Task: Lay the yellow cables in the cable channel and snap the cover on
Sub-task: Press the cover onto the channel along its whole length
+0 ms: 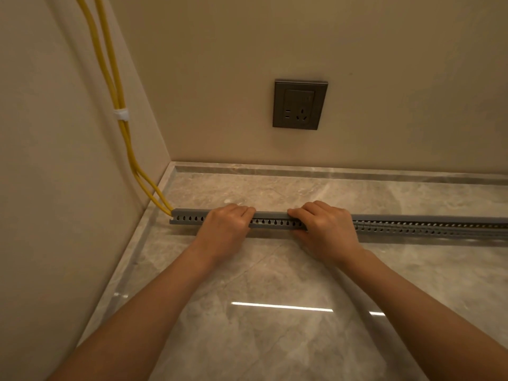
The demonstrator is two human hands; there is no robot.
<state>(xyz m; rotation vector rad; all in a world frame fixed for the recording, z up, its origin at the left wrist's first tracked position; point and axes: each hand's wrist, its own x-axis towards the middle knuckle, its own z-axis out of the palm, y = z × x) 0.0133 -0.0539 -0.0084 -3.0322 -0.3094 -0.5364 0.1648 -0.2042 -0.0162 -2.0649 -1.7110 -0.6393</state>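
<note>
Obstructed and cropped items, head view.

Yellow cables (115, 86) ran off the top left edge and vanished inside the cable channel (412, 226), which was cut at the right edge; both hands masked its middle.

Two bright yellow round cables (114, 78), bound by a white tie (121, 114), enter a long grey plastic channel (270, 221) patterned with a row of dark teardrop slots. The glossy stone floor (275, 339) is mottled grey-beige marble, the painted walls (220, 64) plain cream, and the square wall socket (300, 104) dark grey.

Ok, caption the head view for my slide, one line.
Both hands, left hand and right hand, press the cover onto the grey cable channel holding the yellow cables.
</note>
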